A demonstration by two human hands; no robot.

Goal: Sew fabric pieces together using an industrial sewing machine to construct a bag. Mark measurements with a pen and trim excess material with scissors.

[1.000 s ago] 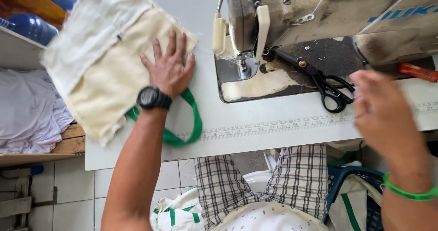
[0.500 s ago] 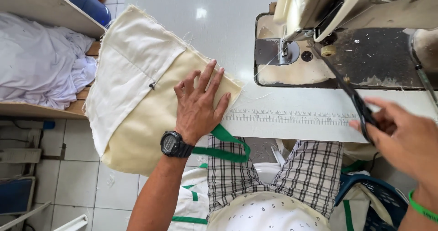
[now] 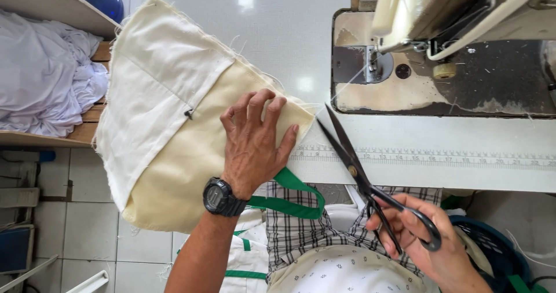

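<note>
My left hand [image 3: 253, 143], with a black watch on its wrist, lies flat with fingers spread on a cream fabric bag [image 3: 168, 125] that hangs over the left edge of the white table [image 3: 278, 44]. A green strap [image 3: 289, 197] loops out from under the bag near my wrist. My right hand [image 3: 425, 241] grips the handles of black scissors [image 3: 353, 165]. Their blades are apart and point up toward the bag's right corner, where thin threads run to the sewing machine's needle [image 3: 370, 67].
The sewing machine [image 3: 452, 50] fills the table's right half, with a printed ruler strip [image 3: 428, 157] along the front edge. A wooden shelf with white cloth [image 3: 46, 90] stands at the left. A dark basket [image 3: 492, 252] sits by my right knee above the tiled floor.
My right hand has brought the scissors in from the right, blades now apart near the bag's corner. My left hand still presses on the bag.
</note>
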